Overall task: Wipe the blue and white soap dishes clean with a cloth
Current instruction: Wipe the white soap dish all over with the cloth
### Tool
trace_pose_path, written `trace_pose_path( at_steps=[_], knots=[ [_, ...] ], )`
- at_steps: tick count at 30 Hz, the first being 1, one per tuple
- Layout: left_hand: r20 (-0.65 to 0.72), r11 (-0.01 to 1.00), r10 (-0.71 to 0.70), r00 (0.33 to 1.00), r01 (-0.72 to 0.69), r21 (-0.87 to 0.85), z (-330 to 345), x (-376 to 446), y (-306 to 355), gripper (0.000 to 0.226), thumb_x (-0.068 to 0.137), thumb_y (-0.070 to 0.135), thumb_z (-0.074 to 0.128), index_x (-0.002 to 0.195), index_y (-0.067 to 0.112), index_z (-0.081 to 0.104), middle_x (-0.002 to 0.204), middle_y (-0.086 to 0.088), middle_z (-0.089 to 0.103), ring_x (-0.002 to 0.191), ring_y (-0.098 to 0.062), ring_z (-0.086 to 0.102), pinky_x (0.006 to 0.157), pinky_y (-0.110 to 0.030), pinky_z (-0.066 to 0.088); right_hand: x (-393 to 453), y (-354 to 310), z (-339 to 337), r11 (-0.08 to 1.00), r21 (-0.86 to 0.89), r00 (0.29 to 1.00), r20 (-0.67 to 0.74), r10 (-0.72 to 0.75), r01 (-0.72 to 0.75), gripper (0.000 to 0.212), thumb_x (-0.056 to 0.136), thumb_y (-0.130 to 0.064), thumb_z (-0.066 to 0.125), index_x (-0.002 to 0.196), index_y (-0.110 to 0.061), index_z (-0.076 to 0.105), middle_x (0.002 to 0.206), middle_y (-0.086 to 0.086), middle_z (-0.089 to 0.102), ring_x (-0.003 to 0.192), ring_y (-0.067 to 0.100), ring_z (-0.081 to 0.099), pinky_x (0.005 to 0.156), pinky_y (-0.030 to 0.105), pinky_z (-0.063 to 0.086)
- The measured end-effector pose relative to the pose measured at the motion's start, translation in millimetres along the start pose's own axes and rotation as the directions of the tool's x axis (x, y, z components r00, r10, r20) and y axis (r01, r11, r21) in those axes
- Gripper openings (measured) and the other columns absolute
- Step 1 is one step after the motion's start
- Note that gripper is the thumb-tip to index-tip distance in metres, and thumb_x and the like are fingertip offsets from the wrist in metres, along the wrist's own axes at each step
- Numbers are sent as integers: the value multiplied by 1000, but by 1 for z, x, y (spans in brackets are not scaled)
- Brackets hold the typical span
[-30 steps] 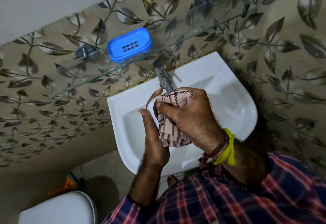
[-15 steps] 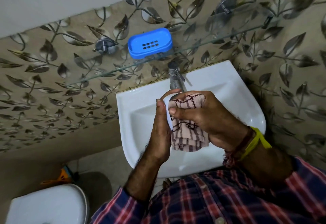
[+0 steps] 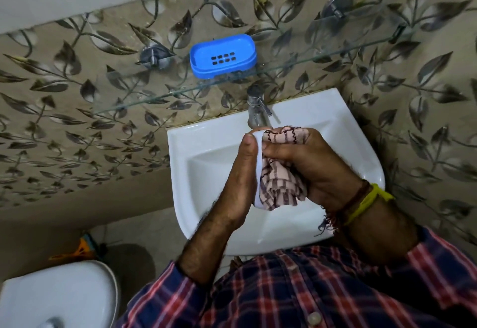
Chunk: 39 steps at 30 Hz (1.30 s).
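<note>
A: White soap dish (image 3: pixel 258 170), only a thin edge showing, held on its side over the sink (image 3: pixel 206 152). Left hand (image 3: pixel 240 180) holds it from the left, thumb up by the top rim.

B: Left fingers?

A: Behind the dish, hidden. It has hold of the dish, but I can't tell how tightly they curl.

B: Right hand?

A: Right hand (image 3: pixel 309 162) bunches the cloth (image 3: pixel 278 185), pink-beige with dark stripes, and presses it against the dish's face. Fingers (image 3: pixel 281 151) curled round the cloth, thumb across it. Loose end hangs below the hand.

B: Blue one?

A: Blue soap dish (image 3: pixel 223 55) sits upright on the glass shelf (image 3: pixel 124 103), against the wall, above and left of the tap (image 3: pixel 255 107). Drain slots in its middle. Well apart from both hands.

B: Around it?

A: Tap stands at the sink's back edge, just beyond the hands. Leaf-pattern wall tiles (image 3: pixel 64 126) behind the shelf. Two metal shelf brackets, one (image 3: pixel 154 56) left of the blue dish. Yellow band (image 3: pixel 366 201) and dark thread on the right wrist. Plaid shirt (image 3: pixel 309 289) at the bottom. White toilet (image 3: pixel 56 299) lower left, something orange (image 3: pixel 77 250) on the floor beside it, too blurred to name.
</note>
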<state>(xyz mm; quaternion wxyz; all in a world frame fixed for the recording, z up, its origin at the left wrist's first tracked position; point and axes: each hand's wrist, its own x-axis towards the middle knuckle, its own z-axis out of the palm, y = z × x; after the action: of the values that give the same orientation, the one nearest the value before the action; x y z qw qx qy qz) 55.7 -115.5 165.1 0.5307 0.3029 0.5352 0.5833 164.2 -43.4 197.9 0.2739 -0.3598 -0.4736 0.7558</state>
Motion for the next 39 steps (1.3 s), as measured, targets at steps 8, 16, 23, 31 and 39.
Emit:
trace_pose_path(
  at_steps=[8,16,23,31,39],
  knots=[
    [-11,998,-70,997,70,6,-3,6,4,66,96,69,31,111,25,78,112,-9,79,106,-24,75,83,-32,62,-2,12,-9,990,-133,993,108,-38,53,9,86,7,69,94,10,70,93,29,73,81,34,72,75,41,61],
    [-78,990,-136,988,139,35,-3,9,7,77,100,69,26,124,11,71,107,-15,79,100,-31,77,77,-38,65,4,13,-11,973,-203,979,194,-66,106,7,83,9,70,89,5,72,84,18,75,75,26,72,69,35,62],
    [-181,986,-124,976,142,87,-4,12,11,78,98,74,29,143,16,58,137,-15,66,126,-30,64,108,-55,50,4,12,-13,979,-192,944,329,-5,72,9,85,9,68,89,15,65,80,23,68,71,29,66,68,34,58],
    [-117,1000,-24,993,22,-23,-6,14,9,63,91,74,34,142,40,51,138,-10,66,122,-29,67,96,-46,58,-1,22,-6,996,-89,977,212,28,-10,11,83,-4,77,78,2,69,72,17,66,64,23,64,64,33,56],
    [-126,976,201,971,-210,-65,-1,7,-5,49,97,41,61,144,27,53,136,-13,66,121,-32,66,97,-42,56,4,9,-8,994,47,974,211,84,-95,17,88,2,68,98,15,65,86,20,70,78,25,71,73,36,61]
  ],
)
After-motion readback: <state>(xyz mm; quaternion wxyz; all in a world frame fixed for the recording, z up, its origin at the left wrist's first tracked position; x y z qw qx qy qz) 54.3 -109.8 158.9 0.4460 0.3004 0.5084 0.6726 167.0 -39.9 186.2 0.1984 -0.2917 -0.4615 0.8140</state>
